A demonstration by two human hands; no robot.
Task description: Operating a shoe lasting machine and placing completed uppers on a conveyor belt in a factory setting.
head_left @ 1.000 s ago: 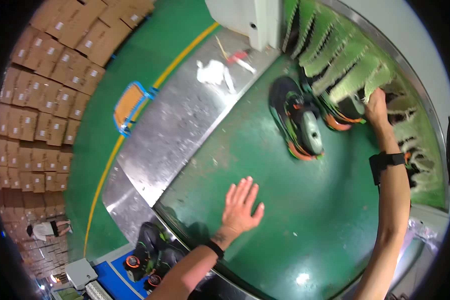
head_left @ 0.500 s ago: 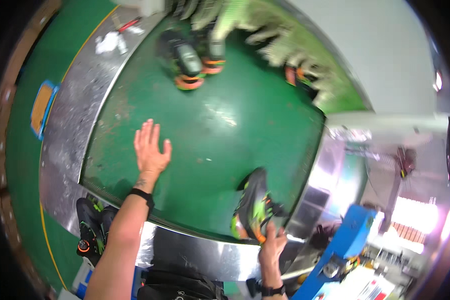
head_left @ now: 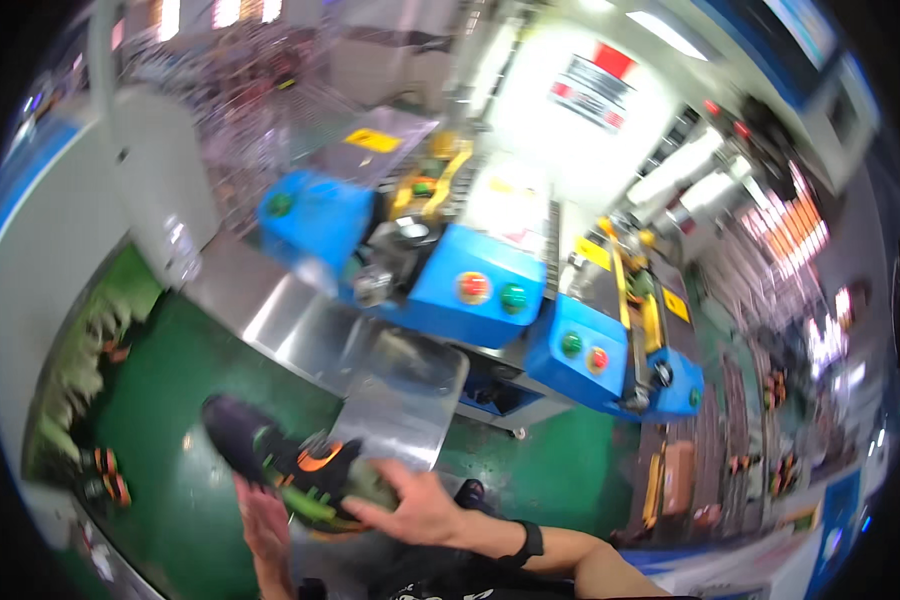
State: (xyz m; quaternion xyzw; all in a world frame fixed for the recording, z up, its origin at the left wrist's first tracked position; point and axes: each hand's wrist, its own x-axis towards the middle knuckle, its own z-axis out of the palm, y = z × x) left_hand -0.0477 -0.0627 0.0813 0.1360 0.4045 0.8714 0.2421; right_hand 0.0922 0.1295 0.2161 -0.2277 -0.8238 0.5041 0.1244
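- We see the right hand (head_left: pixel 415 508) closed around the heel end of a black sneaker (head_left: pixel 275 455) with green and orange trim; its fingers and thumb press at the collar.
- We place the sneaker near, left of centre, held up over the green conveyor bed (head_left: pixel 215 372), toe pointing far left.
- A grey-green shoe last (head_left: pixel 372 488) fills the sneaker's opening; an orange-ringed lace dial (head_left: pixel 320 457) sits on the tongue.
- Left hand (head_left: pixel 262 520): against the sneaker's left side, near the toe half. Blurred and partly hidden; we cannot tell how tightly it closes.
- We note a black band (head_left: pixel 532 540) on the right wrist.
- Left: a green fringed curtain (head_left: pixel 68 385), with black-and-orange footwear (head_left: pixel 110 485) beside its strips.
- Far: 4 blue machine housings (head_left: pixel 430 298) in a row; 2 of them each show 1 red and 1 green button.
- A steel plate (head_left: pixel 402 400) lies between sneaker and machines.
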